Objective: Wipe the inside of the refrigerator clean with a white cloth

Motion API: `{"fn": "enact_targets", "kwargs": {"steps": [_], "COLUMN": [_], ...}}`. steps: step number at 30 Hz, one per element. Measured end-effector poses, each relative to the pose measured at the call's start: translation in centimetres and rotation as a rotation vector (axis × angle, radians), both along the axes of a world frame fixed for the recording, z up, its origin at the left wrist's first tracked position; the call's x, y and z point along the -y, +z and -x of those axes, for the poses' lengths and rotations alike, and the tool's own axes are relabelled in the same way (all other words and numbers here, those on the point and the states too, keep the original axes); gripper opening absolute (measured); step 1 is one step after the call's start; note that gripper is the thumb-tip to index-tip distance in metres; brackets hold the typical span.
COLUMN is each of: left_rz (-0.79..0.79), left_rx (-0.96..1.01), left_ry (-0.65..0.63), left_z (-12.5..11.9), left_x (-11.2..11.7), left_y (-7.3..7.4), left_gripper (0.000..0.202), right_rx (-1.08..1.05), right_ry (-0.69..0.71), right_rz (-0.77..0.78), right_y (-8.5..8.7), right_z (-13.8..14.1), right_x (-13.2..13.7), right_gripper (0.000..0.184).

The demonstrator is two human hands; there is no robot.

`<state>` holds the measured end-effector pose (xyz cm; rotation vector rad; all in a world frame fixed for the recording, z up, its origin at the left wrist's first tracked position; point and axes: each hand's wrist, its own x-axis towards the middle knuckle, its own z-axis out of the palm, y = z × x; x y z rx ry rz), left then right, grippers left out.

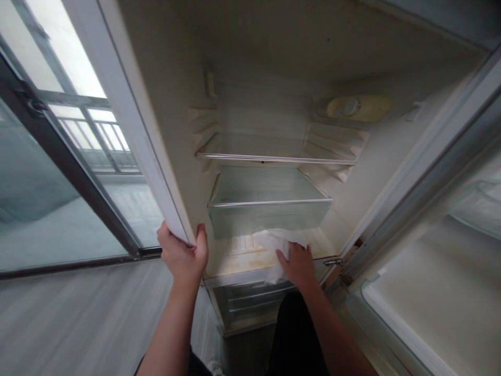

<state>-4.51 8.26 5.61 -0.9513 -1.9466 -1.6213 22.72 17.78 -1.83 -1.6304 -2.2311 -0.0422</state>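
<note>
While in right hand, plain white cloth.

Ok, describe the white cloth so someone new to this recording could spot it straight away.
Find the open fridge filling the middle of the picture, then go down past its two glass shelves to its yellow-stained bottom. There, near the front, the right hand is on the white cloth. Unlike the stiff shelves and bottom around it, it looks soft and crumpled.
</note>
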Motion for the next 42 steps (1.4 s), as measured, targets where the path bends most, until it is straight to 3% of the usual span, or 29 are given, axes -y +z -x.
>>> {"fn": "enact_targets", "kwargs": {"steps": [3, 6, 9, 12, 15, 21, 25, 29, 32, 42], "left_rz": [-0.008, -0.009, -0.006, -0.010, -0.023, -0.045, -0.042, -0.041, -0.030, 0.017], "left_rx": [0.005, -0.006, -0.001, -0.004, -0.008, 0.000, -0.001, -0.003, 0.005, 0.005], "left_ry": [-0.004, -0.010, -0.008, -0.011, -0.026, -0.046, -0.044, -0.048, -0.046, -0.021], "left_z": [0.0, 0.1, 0.1, 0.0, -0.1, 0.0, 0.1, 0.2, 0.1, 0.1], "left_x": [0.0, -0.1, -0.1, -0.1, 0.0, 0.0, -0.1, -0.1, 0.0, 0.1], "left_y": [-0.1, -0.3, -0.4, -0.3, -0.1, -0.1, -0.2, -0.3, -0.3, 0.0], "left_gripper": [0.074, 0.075, 0.075, 0.075, 0.074, 0.074, 0.077, 0.078, 0.077, 0.080], "right_rx": [0.027, 0.019, 0.007, 0.039, 0.063, -0.001, 0.001, -0.027, -0.067, -0.055], "right_ry": [-0.146, -0.221, -0.296, -0.297, -0.159, 0.270, 0.487, 0.501, 0.416, -0.207], "right_rz": [-0.004, 0.009, 0.027, 0.066, 0.076, 0.060, -0.005, 0.011, 0.032, 0.000], "right_y": [0.3, 0.6, 0.6, 0.5, 0.5, 0.0, -0.3, -0.1, 0.0, 0.5], "right_z": [-3.1, -4.3, -3.2, -0.3, 3.5, 11.6, 14.0, 12.4, 9.8, 0.5], "right_x": [-2.0, -3.6, -4.1, -3.3, -1.2, 4.9, 7.2, 7.2, 6.1, -1.4], "right_gripper": [0.055, 0.054, 0.050, 0.045, 0.042, 0.035, 0.041, 0.038, 0.049, 0.076]}}
